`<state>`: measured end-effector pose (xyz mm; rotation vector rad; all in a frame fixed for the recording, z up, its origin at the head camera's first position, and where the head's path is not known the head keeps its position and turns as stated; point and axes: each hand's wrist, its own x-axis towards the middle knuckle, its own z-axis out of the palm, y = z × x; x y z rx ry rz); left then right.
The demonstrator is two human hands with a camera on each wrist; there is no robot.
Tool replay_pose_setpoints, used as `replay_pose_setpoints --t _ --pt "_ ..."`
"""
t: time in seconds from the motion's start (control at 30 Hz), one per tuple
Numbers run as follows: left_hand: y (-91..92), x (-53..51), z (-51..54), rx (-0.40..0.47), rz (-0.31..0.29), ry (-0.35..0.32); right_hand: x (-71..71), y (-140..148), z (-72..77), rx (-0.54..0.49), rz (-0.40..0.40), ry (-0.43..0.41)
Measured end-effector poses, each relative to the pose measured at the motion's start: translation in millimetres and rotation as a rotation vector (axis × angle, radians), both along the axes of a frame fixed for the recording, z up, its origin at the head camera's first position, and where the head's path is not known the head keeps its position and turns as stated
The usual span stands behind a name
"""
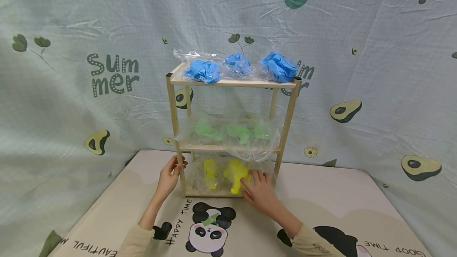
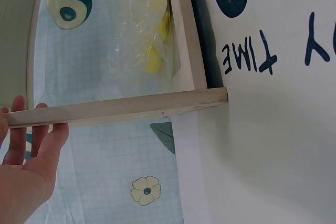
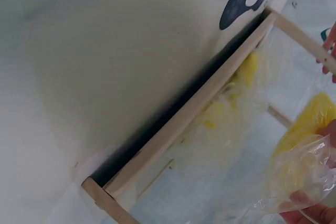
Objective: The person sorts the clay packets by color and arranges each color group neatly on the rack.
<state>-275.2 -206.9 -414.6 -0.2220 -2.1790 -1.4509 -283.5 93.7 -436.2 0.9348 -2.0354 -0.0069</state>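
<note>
A small wooden shelf rack [image 1: 228,148] has three levels. My left hand [image 1: 168,175] grips its left front post [image 2: 121,109], fingers bent round the wood in the left wrist view. At the bottom level, my right hand [image 1: 262,193] holds a clear plastic bag with crumpled yellow material [image 3: 307,121] inside. In the right wrist view, fingers [image 3: 310,214] press on the bag's film at the right edge; much of that hand is out of frame. Further left on the same level is more bagged yellow material [image 1: 210,173].
Clear bags with crumpled green material [image 1: 240,132] lie on the middle level. Up top are bags with crumpled blue material [image 1: 203,70]. The rack stands on a table [image 1: 321,193] with a panda-print cover, before a printed cloth backdrop [image 1: 228,19].
</note>
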Motion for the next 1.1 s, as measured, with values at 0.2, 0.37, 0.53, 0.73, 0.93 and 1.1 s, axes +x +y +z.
replay_pose_setpoints --t 0.2,0.37,0.53,0.73,0.93,1.1 --pt "-1.0 -1.5 -0.7 -0.003 -0.001 0.014 -16.7 -3 -5.0 -0.052 -0.070 -0.015" --pt "-1.4 -0.8 -1.2 -0.011 -0.008 0.020 -30.2 -6 -9.8 -0.135 -0.055 0.006" --pt "-1.4 -1.0 -1.7 -0.012 -0.013 0.025 -44.2 -8 -12.5 -0.215 -0.024 0.083" --pt "-1.0 -0.4 -1.4 -0.009 -0.013 0.012 -47.6 -8 -6.9 -0.193 -0.115 0.005" --pt "-0.7 0.1 -0.2 -0.001 -0.020 0.006 -51.5 -4 -5.9 -0.142 -0.209 -0.069" --pt "-1.0 -0.7 -1.9 -0.008 -0.008 0.021 -56.1 1 -9.3 -0.115 -0.222 -0.073"
